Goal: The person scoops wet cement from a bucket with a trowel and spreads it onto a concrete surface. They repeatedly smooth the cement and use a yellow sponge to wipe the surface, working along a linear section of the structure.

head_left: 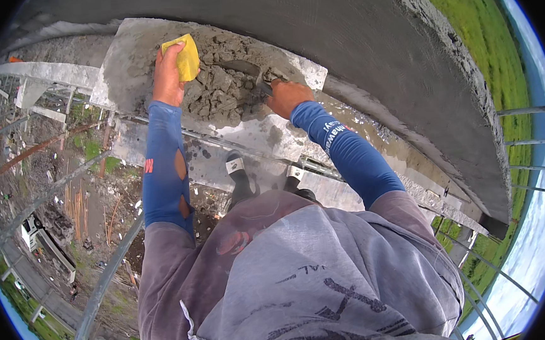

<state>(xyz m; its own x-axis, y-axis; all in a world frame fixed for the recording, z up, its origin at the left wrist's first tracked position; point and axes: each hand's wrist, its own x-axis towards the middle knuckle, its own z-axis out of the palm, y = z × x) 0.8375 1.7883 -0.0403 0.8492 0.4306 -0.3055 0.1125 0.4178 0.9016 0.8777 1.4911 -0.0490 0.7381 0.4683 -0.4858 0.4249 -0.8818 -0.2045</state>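
My left hand [168,75] is closed round a yellow sponge [187,57], held up over the left part of a mortar-smeared board [123,73]. Wet grey mortar [223,91] lies heaped on that board. My right hand [289,97] grips the dark handle of a trowel [240,65]; its blade rests in the heap, partly covered by mortar. Both forearms wear blue sleeves, the left one torn open in places.
A curved, smooth grey plastered wall [377,42] rises just beyond the board. Below my feet runs a narrow scaffold platform [205,151]. Metal scaffold pipes [97,289] cross at the left, with littered ground far below. Grass shows at the right.
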